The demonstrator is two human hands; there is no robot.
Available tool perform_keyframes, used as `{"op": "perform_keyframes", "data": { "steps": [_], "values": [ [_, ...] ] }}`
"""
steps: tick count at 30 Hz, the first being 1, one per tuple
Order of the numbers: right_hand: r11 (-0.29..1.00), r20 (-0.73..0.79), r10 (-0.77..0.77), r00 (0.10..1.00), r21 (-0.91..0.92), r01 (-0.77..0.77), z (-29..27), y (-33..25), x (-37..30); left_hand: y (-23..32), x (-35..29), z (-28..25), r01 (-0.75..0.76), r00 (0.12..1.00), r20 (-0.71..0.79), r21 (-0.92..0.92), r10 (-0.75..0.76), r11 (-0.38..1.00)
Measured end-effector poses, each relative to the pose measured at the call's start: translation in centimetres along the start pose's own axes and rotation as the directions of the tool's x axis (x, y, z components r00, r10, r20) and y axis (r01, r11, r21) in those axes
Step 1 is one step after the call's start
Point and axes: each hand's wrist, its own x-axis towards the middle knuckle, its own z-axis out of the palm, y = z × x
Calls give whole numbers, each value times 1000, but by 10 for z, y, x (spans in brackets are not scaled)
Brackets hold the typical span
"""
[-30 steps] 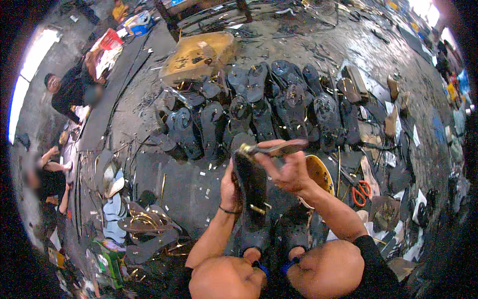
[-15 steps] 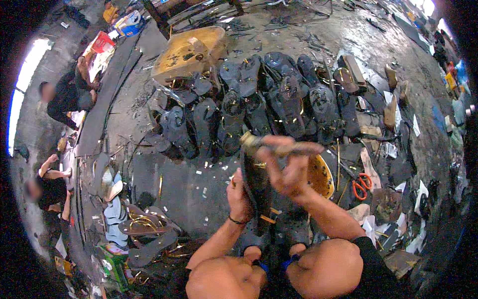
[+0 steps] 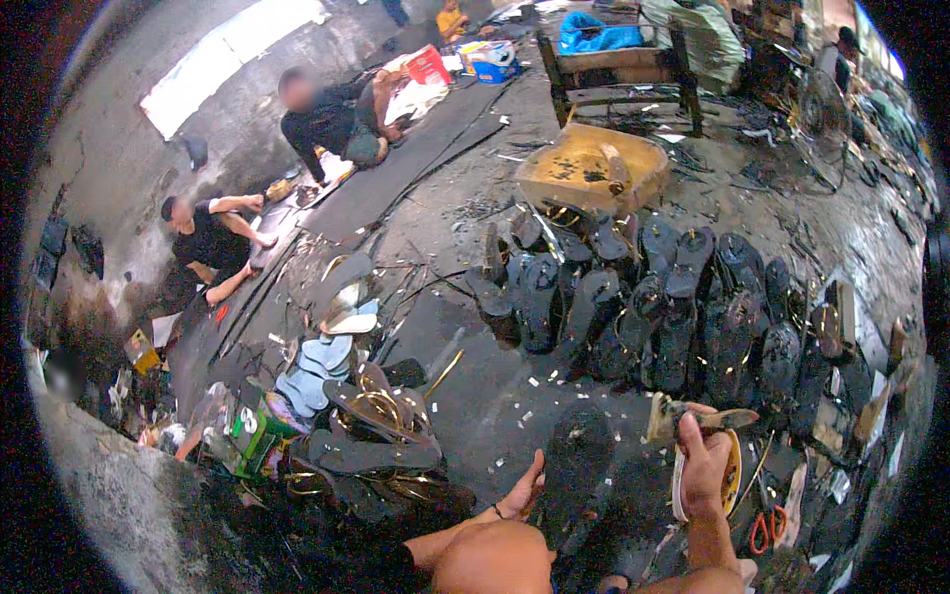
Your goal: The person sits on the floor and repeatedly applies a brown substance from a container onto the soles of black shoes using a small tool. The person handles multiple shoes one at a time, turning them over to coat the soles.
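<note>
My left hand (image 3: 522,493) is closed on the near left edge of a long black shoe sole (image 3: 579,445), with some of the fingers hidden. The sole's dark broad face is turned up toward me. To the right, my right hand (image 3: 704,463) grips a brush (image 3: 732,419) by its wooden handle, its pale stubby head pointing left. Below the brush, partly covered by that hand, stands a bowl (image 3: 733,480) with a yellow inside and a whitish outer wall. Brush and sole are apart.
Rows of black sandals (image 3: 678,312) lie ahead, before a stained yellow slab (image 3: 594,168). Orange-handled scissors (image 3: 767,531) are at right. More footwear (image 3: 381,431) and blue-grey soles (image 3: 322,361) pile at left. Two people (image 3: 223,238) sit along the far-left mat; a wooden frame (image 3: 623,74) stands beyond.
My view has swung left. My right hand has carried the brush away from the sole to above the bowl. The sole, upright earlier, now lies flatter.
</note>
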Motion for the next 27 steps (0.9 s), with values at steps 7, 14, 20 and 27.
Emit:
{"op": "perform_keyframes", "data": {
  "steps": [7,14,20,27],
  "values": [
    [966,115,-167,979,-178,185,27,-16,-6,28,63,25,-119,985,135,53,111,991],
    [610,220,-535,816,-567,553,36,15,-11,58,109,96,-439,898,-7,18,439,898],
    [803,194,-342,920,-448,393,36,7,6,56,108,75,-306,895,-134,509,425,804],
    [963,75,-159,984,-208,172,46,-32,7,44,103,88,-310,922,-113,358,370,881]
  ]
}}
